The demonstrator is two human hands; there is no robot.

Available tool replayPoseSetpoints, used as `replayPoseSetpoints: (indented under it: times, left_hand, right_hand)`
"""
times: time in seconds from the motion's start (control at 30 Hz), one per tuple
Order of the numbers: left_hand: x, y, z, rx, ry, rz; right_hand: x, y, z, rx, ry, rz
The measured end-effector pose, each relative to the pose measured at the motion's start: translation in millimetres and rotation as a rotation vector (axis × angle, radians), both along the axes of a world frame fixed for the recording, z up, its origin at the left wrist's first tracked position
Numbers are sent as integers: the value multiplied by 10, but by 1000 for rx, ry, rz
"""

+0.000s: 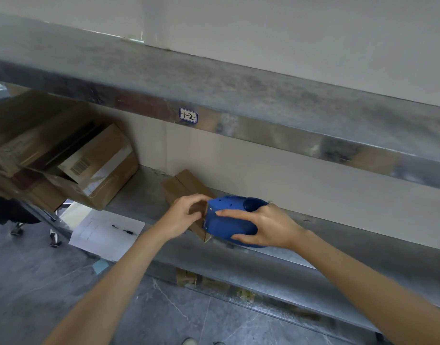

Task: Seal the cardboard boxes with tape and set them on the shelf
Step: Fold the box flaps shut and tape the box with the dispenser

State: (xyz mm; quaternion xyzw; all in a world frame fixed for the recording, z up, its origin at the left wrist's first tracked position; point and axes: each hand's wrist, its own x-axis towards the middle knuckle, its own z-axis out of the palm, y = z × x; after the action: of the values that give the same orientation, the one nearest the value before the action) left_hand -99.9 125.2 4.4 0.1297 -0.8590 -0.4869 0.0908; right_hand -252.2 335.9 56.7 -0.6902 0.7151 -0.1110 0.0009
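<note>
Far left of the left hand: stacked cardboard boxes (72, 158), tilted, one with a barcode label. They sit on the same shelf level as the hands.
Down-left of the left hand: paper sheet (99, 237) with two pens (129, 231) on it. Chair casters (17, 230) are further left on the floor.
Left hand (185, 216): fingers curled down over the near end of the small cardboard box (186, 186). Thumb and fingertips pinch at the box top, right where the dispenser front meets it. Can't tell whether there's tape under them or only cardboard.
The box lies flat on the shelf (350, 247), running from the hand toward the back wall.
Above the left hand: label (188, 115) reading "1-2" on the upper shelf lip.
Just right of the left hand, touching the box: blue tape dispenser (226, 215).
Right hand (271, 227): wrapped round the dispenser. Index finger is stretched along the near side, thumb underneath, other fingers over the far side.
</note>
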Motion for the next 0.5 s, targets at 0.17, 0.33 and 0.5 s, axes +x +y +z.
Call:
replayPoseSetpoints:
  times: [0.17, 0.33, 0.5]
  left_hand:
    - [19, 14, 13, 11, 4, 21]
    - [6, 2, -15, 44, -16, 65]
    - [-22, -23, 48, 13, -41, 107]
  right_hand:
    - [39, -5, 25, 24, -8, -8]
    - [43, -38, 25, 56, -43, -32]
    - [1, -58, 100, 127, -96, -28]
